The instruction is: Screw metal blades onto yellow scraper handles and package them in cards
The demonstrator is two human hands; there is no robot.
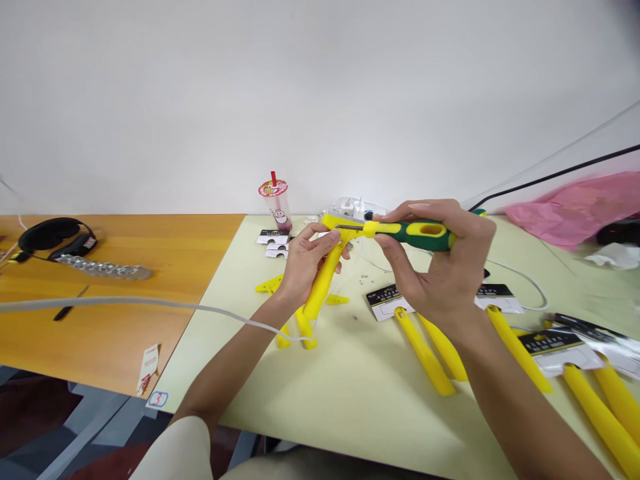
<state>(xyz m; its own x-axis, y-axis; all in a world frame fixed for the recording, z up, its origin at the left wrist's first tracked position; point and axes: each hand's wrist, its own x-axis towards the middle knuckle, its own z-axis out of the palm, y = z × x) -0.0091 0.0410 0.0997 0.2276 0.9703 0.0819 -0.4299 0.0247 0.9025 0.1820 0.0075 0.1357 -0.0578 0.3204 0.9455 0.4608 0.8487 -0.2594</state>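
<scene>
My left hand (301,265) is closed around the upper handle of a yellow scraper (321,287). The scraper is raised above the table and tilted, its T-shaped head upward with a greyish strip along the top. My right hand (445,273) grips a green-and-yellow screwdriver (425,235) held nearly level. Its shaft points left, and the tip meets the scraper's head near my left thumb; the screw itself is too small to make out. Beneath my left hand lie more yellow parts, among them a flat yellow piece (337,300). Small metal bits (364,279) are scattered on the tabletop.
Several yellow handles (425,353) with black-and-white cards (545,347) lie at the right. A drink cup (281,208) with a red straw stands by the wall. A white cable (200,307) crosses in front of my left forearm. Pink plastic (575,207) lies back right; a headset (55,240), left.
</scene>
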